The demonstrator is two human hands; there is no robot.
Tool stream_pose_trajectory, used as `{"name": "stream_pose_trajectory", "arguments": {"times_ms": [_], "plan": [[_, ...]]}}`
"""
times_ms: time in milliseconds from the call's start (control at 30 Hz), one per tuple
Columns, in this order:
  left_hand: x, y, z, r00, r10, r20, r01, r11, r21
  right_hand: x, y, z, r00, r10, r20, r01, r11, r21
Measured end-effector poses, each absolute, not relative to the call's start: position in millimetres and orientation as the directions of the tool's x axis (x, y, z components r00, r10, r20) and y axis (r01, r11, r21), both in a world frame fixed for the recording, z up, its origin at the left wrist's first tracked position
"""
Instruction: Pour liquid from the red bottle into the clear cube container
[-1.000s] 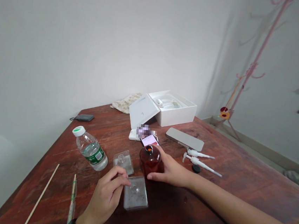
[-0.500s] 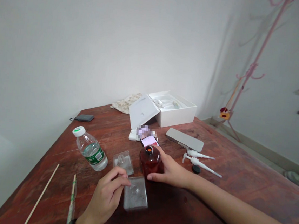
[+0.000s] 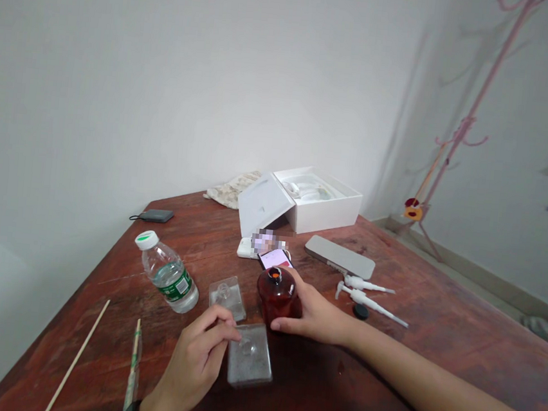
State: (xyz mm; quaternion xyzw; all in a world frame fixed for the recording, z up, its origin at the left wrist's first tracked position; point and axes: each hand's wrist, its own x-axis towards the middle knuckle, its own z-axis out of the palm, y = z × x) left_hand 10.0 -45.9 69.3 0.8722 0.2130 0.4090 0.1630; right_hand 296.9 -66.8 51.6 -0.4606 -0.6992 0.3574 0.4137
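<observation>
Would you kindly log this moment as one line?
right hand: holding brown bottle, mouth open | left hand: at nearer clear square, contact unclear

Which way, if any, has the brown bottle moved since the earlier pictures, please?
No: the brown bottle in the right hand keeps its place against the white box, with no clear shift.

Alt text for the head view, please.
Right hand gripping an uncapped brown bottle on a wooden table; left hand at a clear square plate, contact unclear. Two white pumps lie right, a water bottle stands left.
</observation>
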Motion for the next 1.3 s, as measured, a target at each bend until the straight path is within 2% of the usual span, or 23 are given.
{"name": "stream_pose_trajectory", "arguments": {"times_ms": [1300], "plan": [[8.7, -45.2, 64.9, 0.592, 0.516, 0.619, 0.234, -0.845, 0.48, 295.7, -68.1, 54.7, -0.238, 0.943, 0.233, 0.356, 0.308, -0.882]]}}
